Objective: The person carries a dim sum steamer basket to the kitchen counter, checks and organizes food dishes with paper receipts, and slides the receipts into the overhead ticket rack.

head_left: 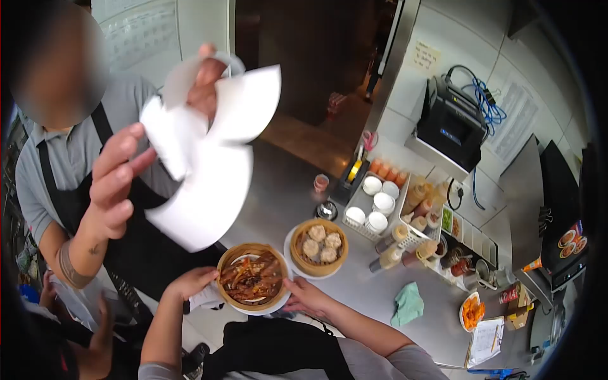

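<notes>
My left hand [192,282] grips the left side of a round bamboo steamer [223,265], with the thumb at its rim. The steamer holds dark reddish-brown food [256,282] that looks like sauced chicken feet. Beneath it shows a white plate [261,310]. On the other side, my right hand [308,296] is closed on the plate's edge, its fingers partly hidden. Close to that hand, a second bamboo steamer [342,259] with several dumplings [316,233] rests on a white plate [289,253] on the steel counter [361,297].
A co-worker [123,101] stands at the left, hands raised near white sheet-like pieces [212,196]. Along the counter are a call bell [326,210], a basket of white cups [364,220], sauce bottles [387,258], a green cloth [407,304], an orange food bowl [472,311] and a clipboard [486,342].
</notes>
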`<state>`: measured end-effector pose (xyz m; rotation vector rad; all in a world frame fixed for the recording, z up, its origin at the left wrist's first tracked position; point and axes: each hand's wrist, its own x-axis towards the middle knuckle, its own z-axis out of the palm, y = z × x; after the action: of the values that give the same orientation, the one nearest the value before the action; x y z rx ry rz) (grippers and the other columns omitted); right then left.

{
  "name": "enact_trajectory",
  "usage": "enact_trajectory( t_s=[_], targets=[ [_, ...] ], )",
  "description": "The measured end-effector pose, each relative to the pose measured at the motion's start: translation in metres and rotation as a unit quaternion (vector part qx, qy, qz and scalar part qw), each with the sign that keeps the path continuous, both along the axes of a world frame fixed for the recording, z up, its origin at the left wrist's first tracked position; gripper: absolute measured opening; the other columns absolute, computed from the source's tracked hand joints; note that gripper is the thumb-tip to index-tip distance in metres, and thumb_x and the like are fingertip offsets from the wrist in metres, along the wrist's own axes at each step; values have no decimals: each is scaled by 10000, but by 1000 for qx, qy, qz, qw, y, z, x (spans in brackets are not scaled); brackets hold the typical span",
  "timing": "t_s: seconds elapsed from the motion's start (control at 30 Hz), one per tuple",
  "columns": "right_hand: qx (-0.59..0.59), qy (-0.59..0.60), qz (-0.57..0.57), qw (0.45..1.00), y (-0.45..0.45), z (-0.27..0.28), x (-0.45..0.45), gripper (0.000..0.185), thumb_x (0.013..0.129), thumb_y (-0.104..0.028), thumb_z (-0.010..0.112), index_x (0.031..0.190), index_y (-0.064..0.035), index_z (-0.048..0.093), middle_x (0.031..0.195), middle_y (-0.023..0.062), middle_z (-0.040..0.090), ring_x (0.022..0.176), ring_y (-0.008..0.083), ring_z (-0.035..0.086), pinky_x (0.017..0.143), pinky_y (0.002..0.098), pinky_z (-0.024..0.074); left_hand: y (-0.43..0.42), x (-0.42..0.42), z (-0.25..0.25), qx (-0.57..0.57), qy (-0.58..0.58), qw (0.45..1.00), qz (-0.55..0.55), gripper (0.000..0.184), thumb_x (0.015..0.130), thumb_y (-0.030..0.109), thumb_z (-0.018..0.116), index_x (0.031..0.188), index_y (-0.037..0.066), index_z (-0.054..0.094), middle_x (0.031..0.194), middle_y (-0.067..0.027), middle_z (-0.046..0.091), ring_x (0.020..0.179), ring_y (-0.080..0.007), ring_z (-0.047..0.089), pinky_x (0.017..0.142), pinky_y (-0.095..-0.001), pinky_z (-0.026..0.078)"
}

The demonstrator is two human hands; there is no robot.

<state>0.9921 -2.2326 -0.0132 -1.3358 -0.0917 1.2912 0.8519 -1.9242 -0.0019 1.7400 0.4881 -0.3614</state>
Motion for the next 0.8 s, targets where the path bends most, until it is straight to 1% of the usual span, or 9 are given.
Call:
enact_trajectory(
  t_s=[0.2,0.33,0.47,0.5,0.53,0.6,0.67,0.77,0.8],
  targets=[
    [-104,-6,-68,992,115,-51,52,709,961,-534,456,1459,-82,233,1444,127,358,1279,306,429,946,499,477,55,21,-65,-11,10,994,108,638,942,548,504,1283,11,557,1140,-145,645,986,-190,608,873,-346,487],
    [-93,-97,-140,981,174,-113,99,674,992,-437,454,1483,-60,186,1492,143,309,1329,284,381,1021,438,426,116,71,-183,-114,-24,976,182,605,940,480,557,1228,-52,566,1123,-144,637,937,-174,612,826,-318,494],
    [-73,-293,-181,936,177,-59,107,597,1017,-278,446,1494,-40,177,1507,170,295,1369,276,337,1048,369,401,96,126,-84,-194,-16,960,202,642,940,470,556,1259,-85,503,1118,-169,631,974,-218,629,841,-338,509],
    [-7,-344,-218,913,168,-37,101,550,1010,-227,454,1476,-43,227,1467,162,344,1318,260,398,1008,356,425,108,146,-108,-198,-7,957,211,557,941,498,534,1165,-10,565,966,-104,656,768,-187,644,645,-320,535],
    [52,-392,-259,881,152,-16,92,508,1004,-176,463,1458,-45,276,1427,155,393,1266,244,458,969,343,449,115,163,-114,-187,12,966,178,557,941,498,534,1165,-10,565,966,-104,656,768,-187,644,645,-320,535],
    [99,-429,-342,830,104,34,74,403,977,-106,498,1362,-44,393,1210,82,529,1042,189,565,843,297,475,113,192,-119,-239,15,953,184,470,926,582,495,970,119,568,702,-13,578,423,-94,443,343,-233,300],
    [-20,-554,-464,691,40,20,76,242,964,-80,511,1202,-39,505,996,24,546,844,148,559,752,273,461,104,213,-104,-262,5,953,153,472,914,605,499,950,137,556,784,-6,624,382,-47,329,331,-198,244],
    [-294,-653,-536,447,-94,9,75,180,872,5,564,1044,-44,589,958,132,562,876,276,574,796,353,468,83,230,-84,-260,39,961,88,495,913,603,506,1059,131,528,912,-47,670,387,-37,308,338,-189,240],
    [-391,-643,-516,409,-144,-7,73,185,849,18,564,1019,-49,592,991,145,571,929,314,566,827,399,456,79,232,-85,-245,44,964,92,527,910,601,513,1135,125,490,959,-60,676,392,-35,307,341,-184,241]
  ],
)
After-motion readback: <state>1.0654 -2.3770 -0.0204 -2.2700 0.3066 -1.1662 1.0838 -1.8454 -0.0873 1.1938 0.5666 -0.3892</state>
